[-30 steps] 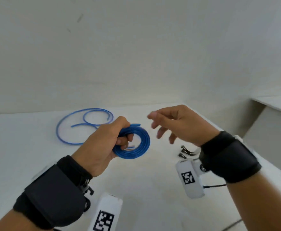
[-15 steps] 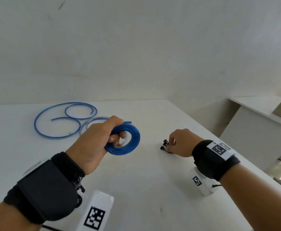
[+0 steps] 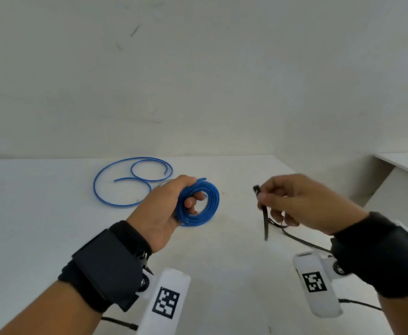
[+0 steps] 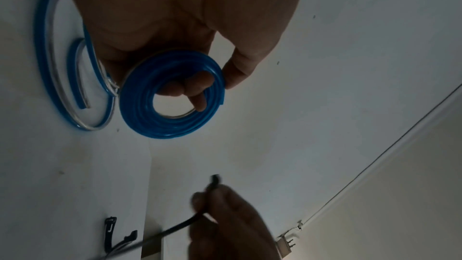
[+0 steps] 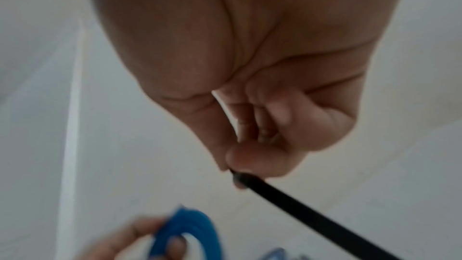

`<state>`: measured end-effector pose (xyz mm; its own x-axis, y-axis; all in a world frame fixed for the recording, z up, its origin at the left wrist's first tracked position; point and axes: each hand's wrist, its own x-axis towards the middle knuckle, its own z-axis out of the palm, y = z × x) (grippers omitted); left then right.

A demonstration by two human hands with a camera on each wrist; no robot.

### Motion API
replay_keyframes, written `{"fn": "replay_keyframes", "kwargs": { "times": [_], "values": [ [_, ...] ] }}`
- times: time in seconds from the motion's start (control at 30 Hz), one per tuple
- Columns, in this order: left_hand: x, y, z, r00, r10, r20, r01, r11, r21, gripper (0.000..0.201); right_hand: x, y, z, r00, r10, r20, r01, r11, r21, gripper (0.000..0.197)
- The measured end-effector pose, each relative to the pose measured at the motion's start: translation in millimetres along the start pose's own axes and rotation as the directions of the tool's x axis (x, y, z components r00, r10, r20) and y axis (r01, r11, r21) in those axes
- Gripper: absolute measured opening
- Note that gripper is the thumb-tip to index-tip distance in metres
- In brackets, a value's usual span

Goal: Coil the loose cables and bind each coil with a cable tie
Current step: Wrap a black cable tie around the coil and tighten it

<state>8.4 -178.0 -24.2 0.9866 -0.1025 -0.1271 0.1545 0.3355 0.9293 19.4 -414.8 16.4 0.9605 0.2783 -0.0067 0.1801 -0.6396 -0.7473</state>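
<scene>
My left hand (image 3: 174, 204) grips a tight coil of blue cable (image 3: 210, 204) above the white table (image 3: 29, 226), fingers curled through its middle; the coil (image 4: 160, 122) fills the left wrist view. My right hand (image 3: 294, 201) pinches a black cable tie (image 3: 265, 221) near its head, its strap hanging down, to the right of the coil and apart from it. The tie (image 5: 300, 203) leaves the pinched fingertips in the blurred right wrist view. A loose blue cable (image 3: 116, 182) lies in open loops on the table behind my left hand.
More black cable ties (image 3: 292, 234) lie on the table under my right hand. The table's right edge (image 3: 319, 187) runs close beside that hand. A lower white surface (image 3: 406, 163) stands at the far right. A pale wall rises behind the table.
My right hand went down to the ties on the table, picked one up and now holds it raised near the coil. The left hand kept holding the coil.
</scene>
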Motion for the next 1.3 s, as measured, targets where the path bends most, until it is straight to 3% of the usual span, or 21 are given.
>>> {"fn": "replay_keyframes", "kwargs": {
  "times": [0.07, 0.17, 0.3, 0.63, 1.03, 1.17, 1.3],
  "values": [
    [1, 0, -4, 1.000, -0.007, -0.020, 0.006, 1.000, -0.008, 0.019, -2, -15, 4, 0.992, -0.068, -0.107, 0.096, 0.956, 0.279, 0.014],
    [3, 1, -10, 0.999, -0.031, -0.036, 0.032, 0.999, 0.019, 0.020, -6, -39, 18, 0.979, -0.113, -0.172, 0.193, 0.790, 0.582, 0.011],
    [7, 4, -18, 0.995, -0.065, -0.076, 0.069, 0.996, 0.053, 0.026, -4, -52, 40, 0.965, -0.195, -0.173, 0.258, 0.606, 0.753, 0.016],
    [9, 18, -38, 0.988, -0.065, -0.143, 0.072, 0.996, 0.046, 0.032, 17, -47, 75, 0.955, -0.224, -0.195, 0.291, 0.584, 0.758, 0.016],
    [14, 9, -40, 0.989, -0.074, -0.128, 0.084, 0.994, 0.069, 0.026, 18, -31, 84, 0.950, -0.133, -0.282, 0.305, 0.582, 0.753, 0.016],
    [17, 6, -38, 0.990, -0.050, -0.135, 0.045, 0.998, -0.040, 0.024, 19, -27, 89, 0.942, -0.165, -0.291, 0.330, 0.601, 0.728, 0.016],
    [17, 6, -39, 0.991, -0.020, -0.133, -0.009, 0.977, -0.214, 0.024, 20, -23, 97, 0.934, -0.228, -0.274, 0.356, 0.565, 0.744, 0.021]
  ]
}}
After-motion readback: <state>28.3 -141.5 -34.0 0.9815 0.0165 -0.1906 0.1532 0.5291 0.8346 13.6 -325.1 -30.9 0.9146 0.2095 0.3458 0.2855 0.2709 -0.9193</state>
